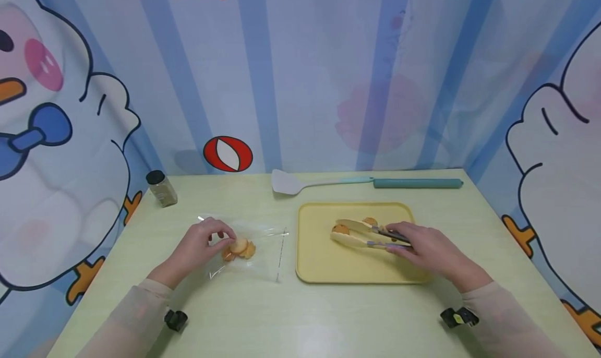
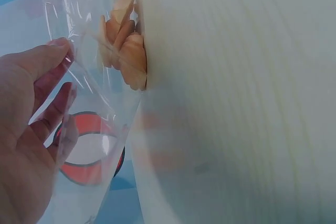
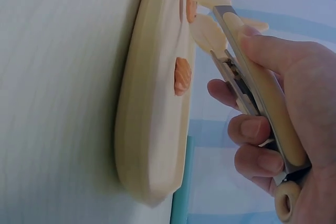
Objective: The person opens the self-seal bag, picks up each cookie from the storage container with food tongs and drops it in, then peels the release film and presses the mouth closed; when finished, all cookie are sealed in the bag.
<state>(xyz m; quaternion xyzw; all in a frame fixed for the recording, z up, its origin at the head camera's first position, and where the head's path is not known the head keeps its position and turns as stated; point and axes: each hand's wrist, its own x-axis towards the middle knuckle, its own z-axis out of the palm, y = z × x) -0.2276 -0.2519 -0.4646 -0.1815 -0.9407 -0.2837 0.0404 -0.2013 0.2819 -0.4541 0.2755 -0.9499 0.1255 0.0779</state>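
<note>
The left hand (image 1: 205,241) pinches the bag (image 1: 266,261) of biscuits (image 1: 241,247). The right hand (image 1: 431,249) grips tongs (image 1: 351,240) over the tray (image 1: 324,269).

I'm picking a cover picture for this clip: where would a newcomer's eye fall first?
Probably on the backdrop, with its large white cartoon figures at both edges and a red-and-white oval low, left of centre. Next might come the yellow tray right of centre, over which the right hand holds tongs. Left of it, the left hand holds a clear bag containing cookies.
</note>
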